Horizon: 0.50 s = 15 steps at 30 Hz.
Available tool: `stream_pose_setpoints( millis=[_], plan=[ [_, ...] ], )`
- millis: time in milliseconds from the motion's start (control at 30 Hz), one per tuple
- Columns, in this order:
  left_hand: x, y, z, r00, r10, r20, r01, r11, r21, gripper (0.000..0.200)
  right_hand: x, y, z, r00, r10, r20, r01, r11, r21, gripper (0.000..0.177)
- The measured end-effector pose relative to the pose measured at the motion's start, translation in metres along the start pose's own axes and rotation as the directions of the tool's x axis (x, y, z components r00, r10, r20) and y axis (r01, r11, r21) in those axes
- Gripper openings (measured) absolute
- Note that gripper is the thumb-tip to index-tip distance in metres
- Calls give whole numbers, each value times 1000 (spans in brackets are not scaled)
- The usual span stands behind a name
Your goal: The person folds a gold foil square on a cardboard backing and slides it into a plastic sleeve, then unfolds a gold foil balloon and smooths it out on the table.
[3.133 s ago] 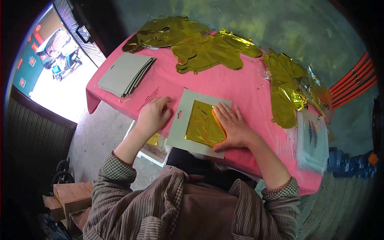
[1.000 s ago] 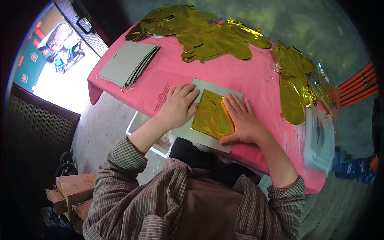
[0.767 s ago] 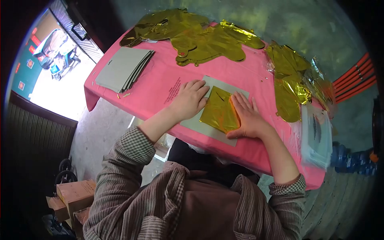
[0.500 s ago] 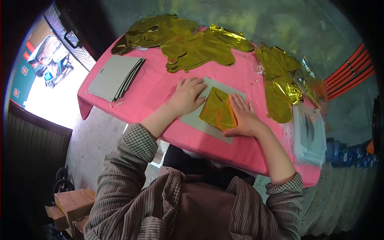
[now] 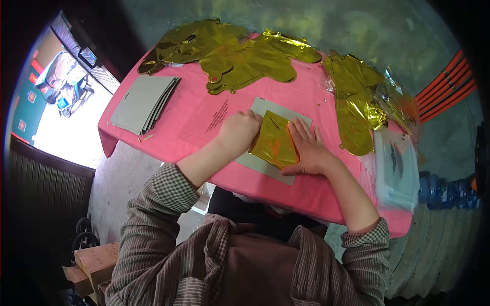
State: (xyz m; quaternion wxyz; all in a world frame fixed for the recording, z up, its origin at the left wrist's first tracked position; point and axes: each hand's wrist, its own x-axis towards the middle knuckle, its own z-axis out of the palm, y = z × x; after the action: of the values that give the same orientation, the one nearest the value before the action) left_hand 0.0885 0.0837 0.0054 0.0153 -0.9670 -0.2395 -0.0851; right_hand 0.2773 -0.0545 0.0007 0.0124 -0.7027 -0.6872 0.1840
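Note:
A folded gold foil balloon (image 5: 275, 140) lies on a grey card (image 5: 268, 106) near the front of the pink-covered table. My right hand (image 5: 309, 152) rests flat along the foil's right side, fingers stretched out. At the left edge of the card and foil is my left hand (image 5: 239, 132), its fingers curled in. Whatever those fingers may grip is hidden beneath them. A clear plastic bag with printed text (image 5: 217, 117) lies flat on the cloth just left of that hand.
Grey cards (image 5: 143, 104) are stacked at the left. Flat gold foil balloons (image 5: 255, 61) spread across the back, with more foil (image 5: 354, 102) at the right. Clear plastic bags (image 5: 395, 171) lie at the right edge. Cardboard boxes (image 5: 97, 262) stand on the floor.
My left hand has gone from lying spread on the card to curled at its left edge. The printed bag shows more. My right hand stays flat on the foil.

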Motion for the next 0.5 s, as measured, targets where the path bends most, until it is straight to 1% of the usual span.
stream_pose_setpoints(
  millis=[133,200,233,300,400,500],
  plan=[
    [1,3,-9,1000,13,-7,-13,1000,2,21,1,1,1,1000,-11,-25,11,1000,-2,130],
    [-1,5,-15,998,40,-51,-39,999,16,24,-1,3,7,999,-13,-40,13,1000,20,129],
    [-2,7,-12,998,48,-43,-48,999,18,24,-1,4,8,998,-30,-52,32,999,32,128],
    [-5,6,-9,987,70,-146,-65,997,41,28,1,5,7,995,-56,-80,60,997,47,127],
    [-3,8,-8,995,35,-98,-30,998,52,31,4,1,6,997,-39,-64,44,997,67,127],
    [-2,12,-5,991,58,-123,-50,997,64,30,4,-2,8,996,-32,-79,38,996,78,125]
  ],
)
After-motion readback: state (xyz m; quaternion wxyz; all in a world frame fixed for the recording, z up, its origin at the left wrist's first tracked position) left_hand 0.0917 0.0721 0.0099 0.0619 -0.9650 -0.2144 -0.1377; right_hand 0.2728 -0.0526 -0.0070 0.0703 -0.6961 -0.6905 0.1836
